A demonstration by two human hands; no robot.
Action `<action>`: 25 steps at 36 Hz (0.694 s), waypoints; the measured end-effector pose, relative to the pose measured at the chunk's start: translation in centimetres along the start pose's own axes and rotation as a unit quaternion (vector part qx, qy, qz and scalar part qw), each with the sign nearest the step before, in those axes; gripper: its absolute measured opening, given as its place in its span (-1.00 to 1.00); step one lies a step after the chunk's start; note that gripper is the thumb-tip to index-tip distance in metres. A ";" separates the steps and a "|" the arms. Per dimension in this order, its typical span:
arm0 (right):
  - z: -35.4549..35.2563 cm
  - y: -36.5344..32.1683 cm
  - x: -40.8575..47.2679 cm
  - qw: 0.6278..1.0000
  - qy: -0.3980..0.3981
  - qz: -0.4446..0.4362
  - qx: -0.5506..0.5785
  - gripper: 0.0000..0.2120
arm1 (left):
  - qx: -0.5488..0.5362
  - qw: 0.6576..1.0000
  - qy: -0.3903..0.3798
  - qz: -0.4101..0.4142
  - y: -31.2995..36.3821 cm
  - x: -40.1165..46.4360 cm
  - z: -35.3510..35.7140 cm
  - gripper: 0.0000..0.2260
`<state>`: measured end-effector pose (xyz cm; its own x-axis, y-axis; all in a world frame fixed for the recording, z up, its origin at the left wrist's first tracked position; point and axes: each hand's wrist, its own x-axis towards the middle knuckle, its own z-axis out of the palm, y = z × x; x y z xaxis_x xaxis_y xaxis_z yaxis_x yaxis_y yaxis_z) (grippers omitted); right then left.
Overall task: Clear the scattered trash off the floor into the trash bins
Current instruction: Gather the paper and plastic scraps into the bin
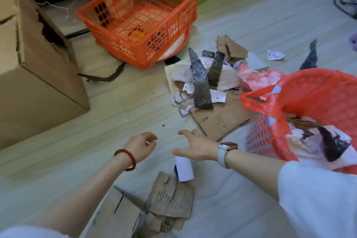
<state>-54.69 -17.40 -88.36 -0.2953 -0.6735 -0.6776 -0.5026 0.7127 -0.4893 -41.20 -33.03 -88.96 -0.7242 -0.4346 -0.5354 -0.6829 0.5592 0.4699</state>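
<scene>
A pile of trash (pixel 202 81) lies on the floor: dark bubble-wrap strips, torn paper, a face mask, pink plastic, all on flat cardboard (pixel 218 120). At right stands a red mesh bin (pixel 258 141) lined with a red plastic bag (pixel 316 92), holding paper and dark scraps. My right hand (pixel 193 146) reaches left over the floor, fingers spread, holding nothing, just above a white paper roll (pixel 184 169). My left hand (pixel 144 145), with a bead bracelet, hovers beside it, fingers loosely curled and empty. Torn cardboard (pixel 170 199) lies below the roll.
An orange plastic crate (pixel 139 15) sits tilted at the back on a round plate. A large cardboard box (pixel 34 67) stands at left, a black strip (pixel 104 76) beside it. A paper scrap (pixel 275 55) and a dark strip (pixel 311 56) lie at far right. Cables sit in the top right corner.
</scene>
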 end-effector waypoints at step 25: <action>-16.1 0.0 -12.7 0.818 0.556 -0.074 0.124 -0.75 | -0.328 0.923 0.131 0.152 16.4 1.6 -0.2 -0.82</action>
<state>-63.99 -11.99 -70.89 -0.8729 -0.4186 0.2507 -0.4595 0.5327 -0.7107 -53.53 -24.71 -81.98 -0.8308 -0.5327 -0.1612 -0.2935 0.1732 0.9401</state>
